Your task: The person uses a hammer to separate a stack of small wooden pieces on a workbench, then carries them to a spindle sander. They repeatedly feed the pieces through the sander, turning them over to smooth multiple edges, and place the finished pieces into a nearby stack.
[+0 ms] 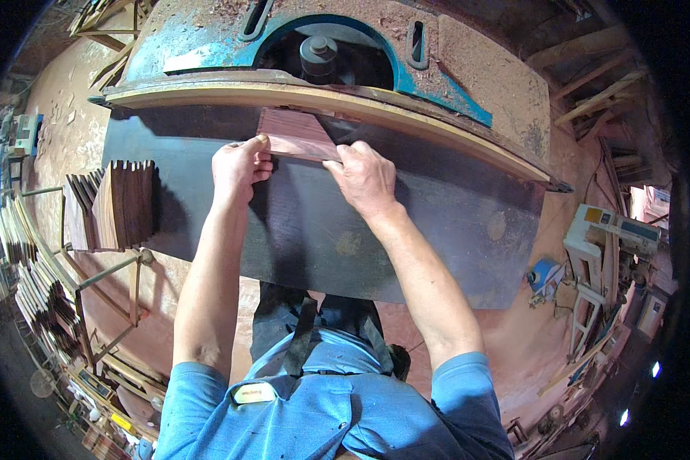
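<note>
A reddish-brown wooden board (295,134) with a slanted right end lies on the dark machine table (345,238), its far edge at the pale wooden fence (230,93). My left hand (240,165) grips its near left corner, thumb on top and fingers curled. At the near right corner, my right hand (366,175) pinches the board between thumb and fingers. Behind the fence, a dark round spindle (318,55) sits in the teal machine's curved opening. Where the board meets the fence, any cutter is hidden.
A stack of similar brown wooden pieces (123,205) stands at the table's left edge. Wood shavings cover the teal machine housing (468,92). Left of the table is a metal rack (107,276) with more pieces nearby. A light-coloured machine (590,245) stands on the right.
</note>
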{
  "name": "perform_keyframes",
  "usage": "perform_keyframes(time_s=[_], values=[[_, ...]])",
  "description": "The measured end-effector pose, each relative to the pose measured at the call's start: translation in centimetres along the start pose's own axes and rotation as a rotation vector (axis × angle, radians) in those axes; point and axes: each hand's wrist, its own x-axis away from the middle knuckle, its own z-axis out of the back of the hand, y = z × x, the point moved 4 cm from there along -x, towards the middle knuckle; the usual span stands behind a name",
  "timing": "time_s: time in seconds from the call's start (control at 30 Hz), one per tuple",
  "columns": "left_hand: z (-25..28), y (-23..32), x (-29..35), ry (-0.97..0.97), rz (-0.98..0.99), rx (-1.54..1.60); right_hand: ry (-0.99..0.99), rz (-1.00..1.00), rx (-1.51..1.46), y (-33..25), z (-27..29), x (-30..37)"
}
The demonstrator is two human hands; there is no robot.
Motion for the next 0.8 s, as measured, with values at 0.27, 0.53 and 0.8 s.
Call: perform_keyframes(time_s=[0.27,0.53,0.8], values=[[6.7,-3.0,4.3,-0.098,-0.128,-0.005,0.006,0.099,-0.189,-4.8,-0.2,3.9],[12.9,-5.3,10.7,-0.148,-0.22,0.213,-0.007,0.174,-0.337,-10.6,1.9,7.3],[20.7,-5.5,13.5,-0.225,-0.273,0.277,-0.098,0.122,-0.378,-19.0,1.2,9.3]])
